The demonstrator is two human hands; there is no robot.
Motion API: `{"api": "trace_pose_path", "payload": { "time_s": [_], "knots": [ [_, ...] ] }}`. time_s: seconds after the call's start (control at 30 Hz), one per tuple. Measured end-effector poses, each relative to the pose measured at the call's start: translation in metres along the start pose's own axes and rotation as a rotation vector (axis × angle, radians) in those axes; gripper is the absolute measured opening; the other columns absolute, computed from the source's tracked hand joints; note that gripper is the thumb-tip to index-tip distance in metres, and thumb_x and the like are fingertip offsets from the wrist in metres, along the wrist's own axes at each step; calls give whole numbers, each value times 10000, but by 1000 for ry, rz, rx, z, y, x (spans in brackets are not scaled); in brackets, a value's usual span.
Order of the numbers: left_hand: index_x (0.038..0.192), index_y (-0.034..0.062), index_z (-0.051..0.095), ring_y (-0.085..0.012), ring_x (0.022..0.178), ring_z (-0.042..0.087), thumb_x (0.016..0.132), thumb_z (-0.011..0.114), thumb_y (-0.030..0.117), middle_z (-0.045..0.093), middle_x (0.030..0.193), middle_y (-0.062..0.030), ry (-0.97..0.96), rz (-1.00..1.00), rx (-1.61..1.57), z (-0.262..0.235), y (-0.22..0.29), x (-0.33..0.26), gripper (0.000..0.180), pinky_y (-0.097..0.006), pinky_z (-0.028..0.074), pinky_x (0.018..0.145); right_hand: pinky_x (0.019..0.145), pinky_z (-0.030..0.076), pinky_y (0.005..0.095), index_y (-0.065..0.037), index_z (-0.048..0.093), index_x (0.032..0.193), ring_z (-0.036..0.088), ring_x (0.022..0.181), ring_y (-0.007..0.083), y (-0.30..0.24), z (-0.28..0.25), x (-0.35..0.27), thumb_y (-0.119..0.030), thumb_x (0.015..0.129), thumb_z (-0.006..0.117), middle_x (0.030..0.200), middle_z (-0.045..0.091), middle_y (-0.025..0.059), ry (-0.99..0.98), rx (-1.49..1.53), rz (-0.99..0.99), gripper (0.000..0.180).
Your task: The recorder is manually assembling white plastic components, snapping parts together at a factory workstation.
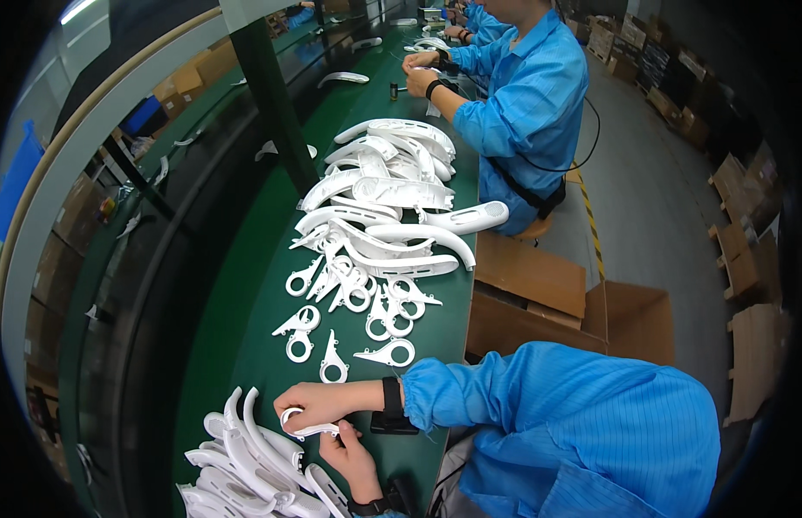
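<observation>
A small white plastic part (pixel 316 429), curved at one end and tapering to a narrow tail, is held between my two hands over the green bench. My right hand (pixel 319 404), reaching across from the right with a black wristband, has its fingers closed round the curved end. My left hand (pixel 352 464), coming up from the lower edge, pinches the tail end. Just beyond lie several loose white ring-shaped pieces with pointed tails (pixel 334 367). Beside my hands at the lower left rests a pile of long curved white covers (pixel 245 466).
A larger heap of white curved covers (pixel 392 186) covers the bench further up. A green post (pixel 275 99) and a dark conveyor (pixel 172 285) run along the left. Open cardboard boxes (pixel 539 276) stand at the right edge. A co-worker in blue (pixel 530 104) sits further along.
</observation>
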State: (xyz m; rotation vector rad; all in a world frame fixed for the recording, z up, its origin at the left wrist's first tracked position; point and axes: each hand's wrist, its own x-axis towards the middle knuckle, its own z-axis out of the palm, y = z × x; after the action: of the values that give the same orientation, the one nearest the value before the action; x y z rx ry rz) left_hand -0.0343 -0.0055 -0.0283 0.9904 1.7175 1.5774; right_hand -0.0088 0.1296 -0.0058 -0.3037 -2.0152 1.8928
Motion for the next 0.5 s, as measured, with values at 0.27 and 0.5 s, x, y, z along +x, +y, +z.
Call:
{"api": "trace_pose_path", "payload": {
  "time_s": [0.27, 0.5],
  "knots": [
    [858, -5, 562, -78, 599, 501, 956, 541, 210, 551, 712, -25, -35, 22, 26, -3, -7, -1, 238, -222, 417, 531, 581, 458, 304, 14, 563, 789, 573, 632, 159, -2, 0, -2, -190, 818, 609, 709, 604, 83, 0, -17, -20, 210],
    [866, -3, 561, -76, 601, 503, 957, 539, 202, 554, 719, -24, -38, 24, 20, -2, -6, 0, 225, -219, 420, 532, 579, 461, 308, 11, 579, 796, 586, 635, 167, -5, -1, -3, -205, 822, 605, 708, 611, 84, 4, -38, -9, 219]
  ]
}}
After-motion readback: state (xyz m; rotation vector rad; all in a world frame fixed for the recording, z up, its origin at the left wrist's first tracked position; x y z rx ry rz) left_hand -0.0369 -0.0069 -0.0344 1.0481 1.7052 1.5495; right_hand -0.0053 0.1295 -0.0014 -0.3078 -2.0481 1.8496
